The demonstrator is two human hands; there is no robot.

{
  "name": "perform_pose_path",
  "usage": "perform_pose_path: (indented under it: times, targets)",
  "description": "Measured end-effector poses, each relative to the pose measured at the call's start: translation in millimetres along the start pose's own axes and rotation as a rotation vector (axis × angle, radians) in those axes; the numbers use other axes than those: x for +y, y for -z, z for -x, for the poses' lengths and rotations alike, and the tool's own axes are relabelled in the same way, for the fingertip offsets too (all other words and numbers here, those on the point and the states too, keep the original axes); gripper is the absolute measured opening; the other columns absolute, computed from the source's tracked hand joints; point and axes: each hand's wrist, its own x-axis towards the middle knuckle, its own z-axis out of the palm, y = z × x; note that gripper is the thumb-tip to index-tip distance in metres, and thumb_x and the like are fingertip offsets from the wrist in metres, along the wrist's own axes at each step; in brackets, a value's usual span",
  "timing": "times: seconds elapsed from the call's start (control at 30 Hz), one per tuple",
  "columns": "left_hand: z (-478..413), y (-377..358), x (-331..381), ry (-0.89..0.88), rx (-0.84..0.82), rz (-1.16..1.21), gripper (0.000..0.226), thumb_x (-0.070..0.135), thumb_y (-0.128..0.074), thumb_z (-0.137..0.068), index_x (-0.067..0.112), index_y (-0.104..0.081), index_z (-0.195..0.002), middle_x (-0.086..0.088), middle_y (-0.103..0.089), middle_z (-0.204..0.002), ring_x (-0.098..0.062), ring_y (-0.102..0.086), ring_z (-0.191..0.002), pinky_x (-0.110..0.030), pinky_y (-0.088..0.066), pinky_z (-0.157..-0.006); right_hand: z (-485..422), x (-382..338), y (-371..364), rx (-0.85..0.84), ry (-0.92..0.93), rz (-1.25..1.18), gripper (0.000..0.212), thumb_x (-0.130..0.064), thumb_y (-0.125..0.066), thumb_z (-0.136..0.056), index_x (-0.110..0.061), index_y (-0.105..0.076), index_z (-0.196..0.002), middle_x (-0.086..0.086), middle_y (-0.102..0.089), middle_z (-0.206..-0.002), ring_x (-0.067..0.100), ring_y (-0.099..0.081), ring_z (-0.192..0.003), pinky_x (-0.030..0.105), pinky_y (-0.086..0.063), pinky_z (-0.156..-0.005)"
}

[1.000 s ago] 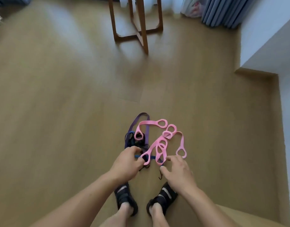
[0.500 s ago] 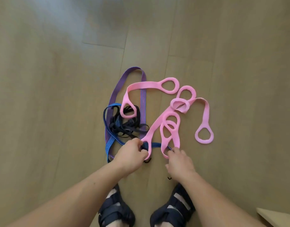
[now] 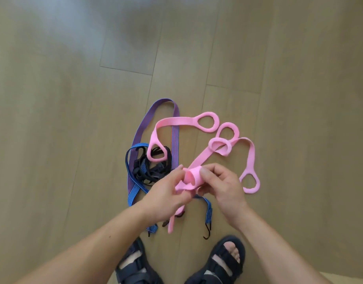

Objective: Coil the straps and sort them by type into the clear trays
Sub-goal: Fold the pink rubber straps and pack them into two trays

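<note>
A pile of straps lies on the wooden floor in front of my feet. Both hands hold the near end of a pink looped strap above the floor. My left hand pinches its folded end and my right hand pinches the small roll. The rest of that pink strap trails away to a loop. Two more pink straps lie beside it. A blue-and-purple bungee cord with black hooks and a tangle of black straps lie underneath. No clear tray is in view.
My two feet in dark sandals stand just below the pile. Wooden floorboards surround the straps on all sides. A pale edge shows at the bottom right corner.
The view tilted down onto the pile. Both hands lifted the near end of a pink strap off the floor and rolled it into a small coil between the fingers.
</note>
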Motion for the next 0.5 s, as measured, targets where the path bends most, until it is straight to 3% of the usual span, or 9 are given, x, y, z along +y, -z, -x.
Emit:
perform_pose_path:
  times: [0.03, 0.1, 0.17, 0.23, 0.37, 0.5]
  targets:
    - [-3.0, 2.8, -4.1, 0.032, 0.026, 0.001, 0.020, 0.031, -0.056, -0.088, 0.040, -0.060, -0.105, 0.022, -0.064, -0.111, -0.001, -0.058, -0.112, -0.029, -0.049, -0.094, -8.4, 3.8, -1.4, 0.048, -0.032, 0.006, 0.023, -0.012, -0.055, -0.098, 0.004, -0.064, -0.085, 0.008, -0.067, -0.069, 0.018, -0.061, -0.059, 0.024, -0.051, -0.054]
    - [-9.0, 8.1, -13.1, 0.084, 0.100, -0.006, 0.008, 0.024, -0.051, -0.095, 0.022, -0.059, -0.097, 0.006, -0.068, -0.090, -0.014, -0.061, -0.081, -0.036, -0.051, -0.080, -32.6, 21.3, -4.6, 0.162, -0.096, 0.171, 0.024, -0.023, -0.058, -0.097, -0.004, -0.065, -0.085, 0.002, -0.068, -0.069, 0.016, -0.063, -0.064, 0.029, -0.051, -0.059]
    - [-14.8, 11.7, -25.0, 0.124, 0.185, 0.034, 0.011, 0.019, -0.049, -0.096, 0.018, -0.057, -0.089, 0.005, -0.069, -0.076, -0.014, -0.062, -0.070, -0.026, -0.050, -0.067, -65.4, 49.7, -2.3, 0.298, -0.205, 0.422, 0.015, -0.030, -0.062, -0.092, -0.016, -0.063, -0.087, -0.004, -0.066, -0.079, 0.019, -0.063, -0.079, 0.034, -0.049, -0.073]
    - [-19.1, 15.0, -38.1, 0.169, 0.247, 0.088, 0.013, 0.017, -0.047, -0.096, 0.017, -0.055, -0.085, 0.005, -0.069, -0.067, -0.010, -0.063, -0.059, -0.015, -0.045, -0.053, -100.4, 77.2, -0.2, 0.429, -0.334, 0.533, 0.024, -0.036, -0.063, -0.087, -0.013, -0.059, -0.093, 0.001, -0.064, -0.087, 0.027, -0.060, -0.084, 0.035, -0.047, -0.074]
    - [-25.5, 24.1, -62.0, 0.202, 0.334, 0.122, 0.011, 0.018, -0.048, -0.095, 0.014, -0.055, -0.089, 0.003, -0.069, -0.067, -0.005, -0.059, -0.051, -0.011, -0.041, -0.045, -149.1, 116.1, -8.1, 0.649, -0.494, 0.586, 0.056, -0.044, -0.074, -0.079, -0.007, -0.044, -0.107, 0.013, -0.064, -0.113, 0.034, -0.064, -0.103, 0.034, -0.044, -0.074]
    - [-30.1, 29.7, -63.0, 0.190, 0.372, 0.145, 0.007, 0.019, -0.050, -0.094, 0.018, -0.057, -0.093, 0.009, -0.070, -0.068, -0.003, -0.057, -0.052, -0.014, -0.043, -0.049, -160.9, 136.5, -11.0, 0.635, -0.464, 0.561, 0.036, -0.024, -0.070, -0.083, -0.005, -0.052, -0.110, 0.014, -0.067, -0.112, 0.033, -0.065, -0.097, 0.031, -0.041, -0.070]
